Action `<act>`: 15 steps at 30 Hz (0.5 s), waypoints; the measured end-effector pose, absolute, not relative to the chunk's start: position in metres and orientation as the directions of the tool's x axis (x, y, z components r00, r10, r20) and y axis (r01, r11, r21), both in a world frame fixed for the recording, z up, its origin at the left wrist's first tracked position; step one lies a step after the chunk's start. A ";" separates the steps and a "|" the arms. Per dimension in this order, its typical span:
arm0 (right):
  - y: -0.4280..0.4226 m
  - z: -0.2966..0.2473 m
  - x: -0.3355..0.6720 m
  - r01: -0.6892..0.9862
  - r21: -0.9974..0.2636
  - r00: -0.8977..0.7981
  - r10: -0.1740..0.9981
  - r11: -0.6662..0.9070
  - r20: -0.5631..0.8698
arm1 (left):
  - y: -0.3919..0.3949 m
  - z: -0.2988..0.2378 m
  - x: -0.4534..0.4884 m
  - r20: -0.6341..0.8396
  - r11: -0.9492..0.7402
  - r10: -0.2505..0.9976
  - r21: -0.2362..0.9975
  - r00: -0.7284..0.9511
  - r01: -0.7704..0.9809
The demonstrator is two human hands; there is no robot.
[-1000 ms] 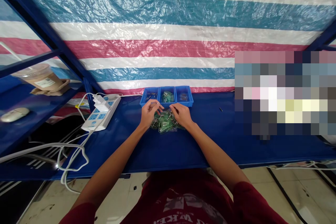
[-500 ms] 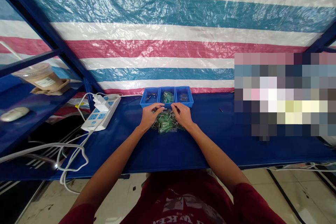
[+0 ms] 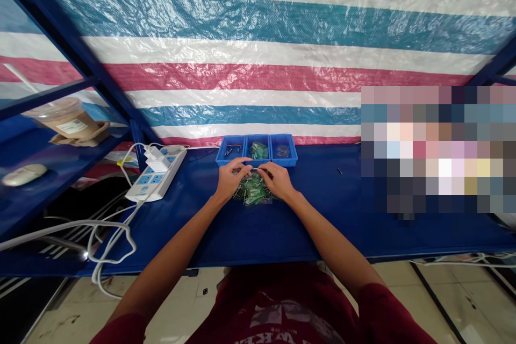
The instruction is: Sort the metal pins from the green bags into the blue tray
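Head view: green pile (image 3: 253, 192) between both hands (image 3: 230, 177) (image 3: 278, 180)

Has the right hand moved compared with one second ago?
Yes, slightly. Against the blue tray, the right hand has shifted left and now nearly meets the left hand above the pile of green parts.

I'm looking at a blue bench (image 3: 363, 231) backed by a striped plastic sheet (image 3: 258, 21).
The sheet is hanging as the back wall in white, teal and pink bands, catching an even glare. A blue metal post (image 3: 76, 52) is slanting across its left side, a blue shelf (image 3: 72, 157) is jutting out beside it, and pale scuffed floor tiles (image 3: 455, 301) are showing under the bench.
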State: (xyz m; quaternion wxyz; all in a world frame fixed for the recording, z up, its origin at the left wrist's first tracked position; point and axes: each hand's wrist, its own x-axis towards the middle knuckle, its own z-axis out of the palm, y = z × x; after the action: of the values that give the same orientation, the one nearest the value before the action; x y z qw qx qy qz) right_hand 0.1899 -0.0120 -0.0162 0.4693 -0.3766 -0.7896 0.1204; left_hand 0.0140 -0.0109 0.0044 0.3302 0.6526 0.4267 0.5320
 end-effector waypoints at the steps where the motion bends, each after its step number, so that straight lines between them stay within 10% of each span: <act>1: -0.012 -0.016 0.190 0.479 -0.557 -0.246 0.713 0.679 0.657 | -0.010 0.004 0.014 0.409 -0.412 0.911 0.891 0.056 0.189; 15: -0.010 -0.022 0.187 0.493 -0.589 -0.234 0.750 0.640 0.619 | -0.011 0.004 0.021 0.403 -0.403 0.915 0.902 0.037 0.151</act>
State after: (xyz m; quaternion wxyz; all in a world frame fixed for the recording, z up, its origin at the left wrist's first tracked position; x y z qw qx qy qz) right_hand 0.1866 -0.0100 -0.0221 0.4709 -0.4016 -0.7736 0.1361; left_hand 0.0214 -0.0106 0.0044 0.3465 0.6311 0.4221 0.5509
